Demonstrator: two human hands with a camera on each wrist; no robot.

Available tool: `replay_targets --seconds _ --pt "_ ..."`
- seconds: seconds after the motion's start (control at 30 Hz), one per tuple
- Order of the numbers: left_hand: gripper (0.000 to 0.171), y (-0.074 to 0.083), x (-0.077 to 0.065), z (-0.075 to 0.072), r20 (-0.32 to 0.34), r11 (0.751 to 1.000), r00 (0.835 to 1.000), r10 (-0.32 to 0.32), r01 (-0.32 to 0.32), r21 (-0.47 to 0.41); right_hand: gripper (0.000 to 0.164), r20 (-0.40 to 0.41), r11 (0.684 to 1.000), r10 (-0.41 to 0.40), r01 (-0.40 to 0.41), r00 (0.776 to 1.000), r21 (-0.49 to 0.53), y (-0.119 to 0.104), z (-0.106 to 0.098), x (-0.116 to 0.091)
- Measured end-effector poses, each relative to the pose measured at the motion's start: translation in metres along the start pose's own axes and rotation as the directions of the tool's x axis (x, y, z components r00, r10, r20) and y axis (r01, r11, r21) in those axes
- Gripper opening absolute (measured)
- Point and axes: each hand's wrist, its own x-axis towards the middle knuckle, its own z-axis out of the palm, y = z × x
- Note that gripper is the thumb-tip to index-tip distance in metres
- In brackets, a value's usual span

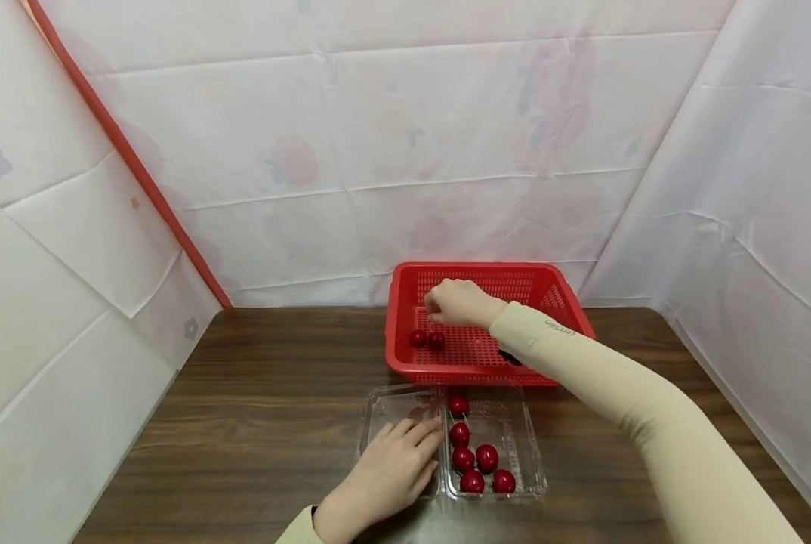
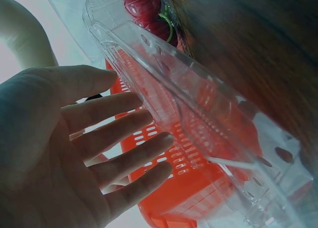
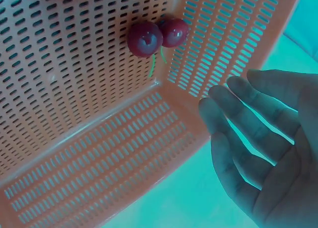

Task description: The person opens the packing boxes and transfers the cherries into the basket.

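Note:
Two dark red cherries [image 1: 427, 339] with green stems lie together in a red plastic basket [image 1: 393, 317]. Above them, inside the basket's outline in the head view, is my right hand [image 1: 463, 304]. Its fingers [image 3: 233, 114] are gently bent, with nothing between them in the right wrist view. In front of the basket lies an opened clear plastic clamshell box [image 1: 517, 438]. Several cherries [image 1: 463, 459] sit in its right half. My left hand [image 1: 393, 467] is over the left half, the lid [image 1: 380, 412], its fingers [image 2: 131, 153] extended and spread at the plastic.
Everything stands on a dark wood-grain table [image 1: 256, 423]. The basket is at the back, close to a wall covered in pale patterned sheeting [image 1: 276, 166]. My right sleeve [image 1: 602, 378] crosses over the basket's right front corner. A red strip [image 1: 127, 151] runs down the left wall corner.

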Motion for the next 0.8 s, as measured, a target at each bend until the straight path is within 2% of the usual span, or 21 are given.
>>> replay_targets --seconds 0.4,0.8 --pt "0.034 -0.002 -0.001 -0.002 -0.008 1.000 1.000 -0.002 0.002 0.010 0.011 -0.058 0.998 -0.062 0.062 0.996 0.004 -0.010 -0.008 -0.023" --pt "0.033 -0.003 0.000 -0.004 0.010 1.000 1.000 -0.013 0.014 -0.012 0.006 -0.191 0.992 -0.124 0.118 0.974 -0.043 -0.015 -0.016 -0.051"
